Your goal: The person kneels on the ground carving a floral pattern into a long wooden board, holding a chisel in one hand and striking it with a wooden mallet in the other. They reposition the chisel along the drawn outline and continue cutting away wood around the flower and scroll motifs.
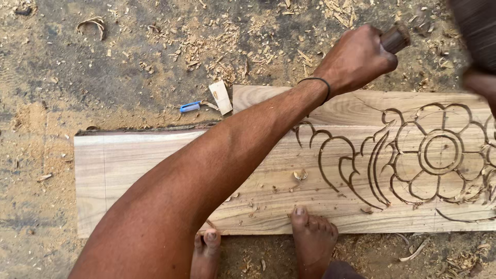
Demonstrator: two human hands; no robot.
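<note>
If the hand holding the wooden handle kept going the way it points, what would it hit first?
The left hand points up and right, past the plank. First in that line looks to be the dirt floor strewn with wood chips, though a blurred dark thing at the corner may be closer; depth is unclear.

Bare left arm (pixel 206 170) without sleeve; thin dark band (pixel 319 83) circling the wrist below the left hand (pixel 356 59). Both feet (pixel 312 240) bare, toenails showing.

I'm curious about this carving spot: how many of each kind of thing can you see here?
Carved wooden plank: 1
Small wood offcut: 1
Blue pen-like thing: 1
Wooden tool handle, gripped by a hand: 1
Bare feet: 2
Total: 6
</note>
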